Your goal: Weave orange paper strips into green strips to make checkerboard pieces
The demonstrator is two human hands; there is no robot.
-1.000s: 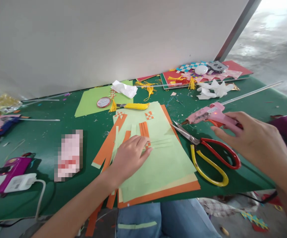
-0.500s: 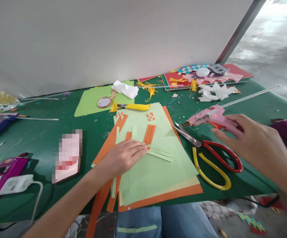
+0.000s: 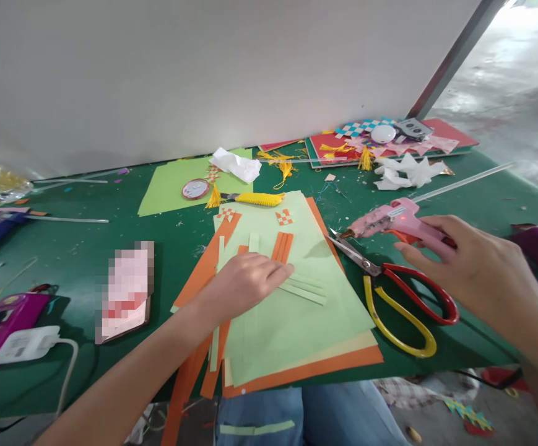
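Observation:
My left hand (image 3: 250, 282) lies over the pale green paper sheets (image 3: 296, 334), its fingers curled together on the meeting point of orange paper strips (image 3: 282, 247) and pale green paper strips (image 3: 308, 290). The fingers hide where these strips meet. To the right, my right hand (image 3: 468, 248) is wrapped around the handle of a pink hot glue gun (image 3: 384, 220), whose nozzle points left. A clear glue stick (image 3: 466, 181) sticks out of its back. Just below the nozzle lie scissors (image 3: 373, 269) with one red and one yellow handle, blades partly apart.
Small orange-and-white checkered paper pieces (image 3: 284, 217) lie beyond the strips. A yellow cutter (image 3: 259, 199), a tape roll (image 3: 195, 189) and crumpled tissue (image 3: 235, 165) are farther back. A phone (image 3: 127, 291) and a purple power strip (image 3: 15, 322) occupy the left side.
My left hand has shifted slightly right and its fingers have curled further over the strips' meeting point. The glue gun stays nearly in place in my right hand.

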